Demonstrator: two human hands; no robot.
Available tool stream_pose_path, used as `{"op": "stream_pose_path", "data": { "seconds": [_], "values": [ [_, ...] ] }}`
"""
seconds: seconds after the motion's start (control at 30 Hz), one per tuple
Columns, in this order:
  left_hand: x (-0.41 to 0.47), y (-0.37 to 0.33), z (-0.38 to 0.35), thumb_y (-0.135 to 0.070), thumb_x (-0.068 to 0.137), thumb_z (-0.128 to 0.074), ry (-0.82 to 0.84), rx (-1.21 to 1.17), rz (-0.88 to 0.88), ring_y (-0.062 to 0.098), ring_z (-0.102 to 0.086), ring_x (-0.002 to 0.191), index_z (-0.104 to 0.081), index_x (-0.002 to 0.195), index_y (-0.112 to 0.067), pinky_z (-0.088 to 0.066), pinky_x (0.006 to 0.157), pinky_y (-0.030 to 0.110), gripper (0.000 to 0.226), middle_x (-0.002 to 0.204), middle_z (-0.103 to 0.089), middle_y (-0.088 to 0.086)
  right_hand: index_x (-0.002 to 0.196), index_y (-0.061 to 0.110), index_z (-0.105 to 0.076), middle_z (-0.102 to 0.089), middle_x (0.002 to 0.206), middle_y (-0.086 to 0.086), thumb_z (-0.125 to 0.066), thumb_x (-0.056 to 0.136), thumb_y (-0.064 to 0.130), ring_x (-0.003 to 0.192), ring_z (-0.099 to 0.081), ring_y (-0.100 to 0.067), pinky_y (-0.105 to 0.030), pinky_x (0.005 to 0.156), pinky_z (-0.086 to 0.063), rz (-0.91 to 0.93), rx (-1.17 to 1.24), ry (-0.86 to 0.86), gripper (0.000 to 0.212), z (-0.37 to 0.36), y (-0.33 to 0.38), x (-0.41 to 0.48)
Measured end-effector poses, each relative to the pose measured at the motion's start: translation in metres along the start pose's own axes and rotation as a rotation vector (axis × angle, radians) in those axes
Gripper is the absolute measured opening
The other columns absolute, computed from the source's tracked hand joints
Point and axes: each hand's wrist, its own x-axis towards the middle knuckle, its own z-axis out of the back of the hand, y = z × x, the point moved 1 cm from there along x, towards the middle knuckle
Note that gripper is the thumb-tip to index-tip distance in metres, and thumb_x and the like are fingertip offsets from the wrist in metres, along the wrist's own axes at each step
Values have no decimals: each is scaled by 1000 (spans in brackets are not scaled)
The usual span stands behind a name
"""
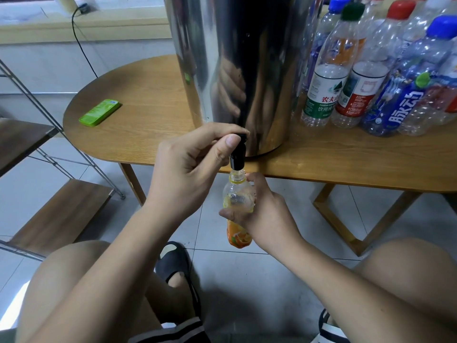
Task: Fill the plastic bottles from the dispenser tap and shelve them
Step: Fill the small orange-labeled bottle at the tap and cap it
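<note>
A steel dispenser (237, 58) stands at the front edge of a wooden table (138, 100), its black tap (238, 154) hanging over the edge. My left hand (190, 162) grips the tap's top, thumb on the lever. Under the spout, my right hand (262, 214) holds a small clear bottle with an orange label (237, 201), its open mouth right at the spout. Water shows inside the bottle's upper part. Several empty capped plastic bottles (366, 70) stand crowded to the right of the dispenser.
A green flat case (99, 112) lies on the table's left part. A metal-framed shelf with wooden boards (59, 214) stands at the left. A black cable (81, 45) runs down the wall behind. My knees and a black slipper (178, 266) are below, on the tiled floor.
</note>
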Motion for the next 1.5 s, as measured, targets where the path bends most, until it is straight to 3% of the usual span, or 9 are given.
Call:
{"op": "stream_pose_path", "data": {
  "seconds": [1.5],
  "values": [
    [-1, -2, -1, -26, 111, -63, -3, -24, 19, 25, -78, 98, -80, 120, -12, -65, 81, 52, 24, 108, -81, 5, 139, 39, -41, -75, 121, -6, -89, 79, 61, 108, -69, -35, -41, 86, -58, 0, 5, 22, 80, -1, -4, 1]
  ]
}}
